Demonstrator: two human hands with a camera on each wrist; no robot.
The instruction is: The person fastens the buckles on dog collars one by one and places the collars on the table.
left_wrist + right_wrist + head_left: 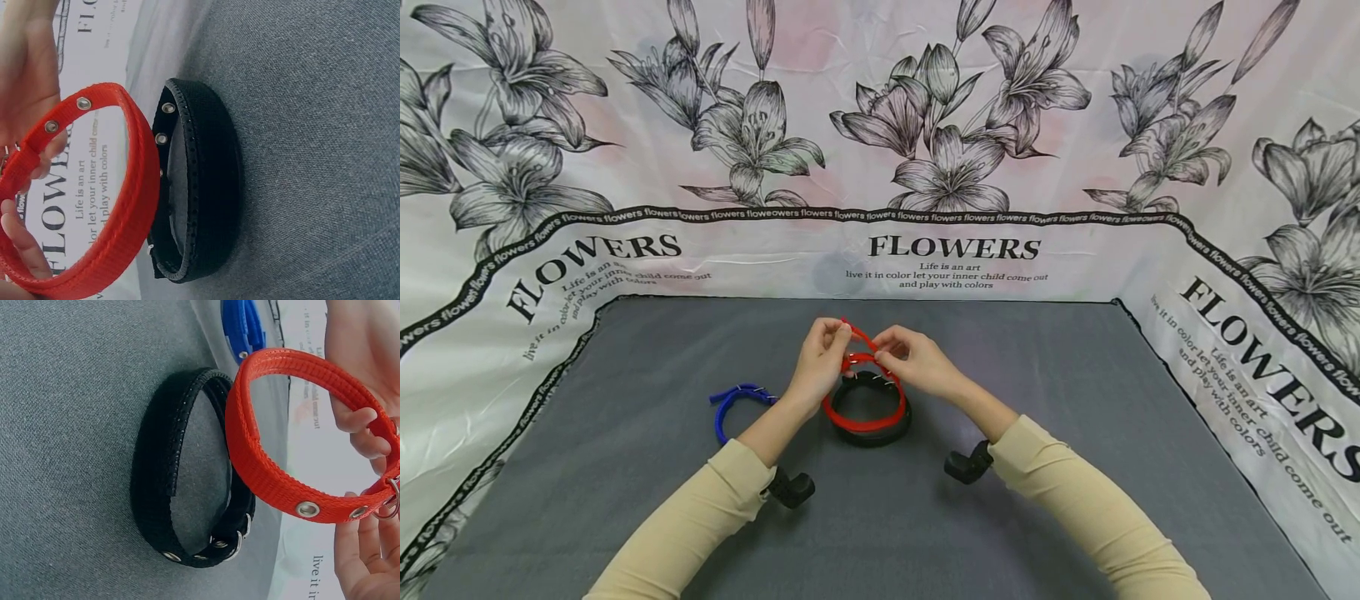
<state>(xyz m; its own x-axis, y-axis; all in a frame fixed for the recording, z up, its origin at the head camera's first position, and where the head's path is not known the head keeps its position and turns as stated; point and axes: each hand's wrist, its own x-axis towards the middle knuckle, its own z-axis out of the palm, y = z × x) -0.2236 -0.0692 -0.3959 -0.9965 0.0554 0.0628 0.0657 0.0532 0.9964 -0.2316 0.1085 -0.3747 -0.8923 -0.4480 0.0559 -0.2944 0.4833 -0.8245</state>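
Both hands hold a red collar in its closed loop, raised above the table. My left hand pinches the tip of its strap, which slants up between the hands in the head view. On the other side, my right hand pinches the strap near the buckle. Metal eyelets and a metal ring show on the red band in the right wrist view. A black collar, buckled into a loop, lies on the table just behind and below the red one.
A blue collar lies left of the black one, partly behind my left forearm. Grey cloth covers the table. A white flower-printed sheet stands behind it and along the sides. Each wrist carries a black camera.
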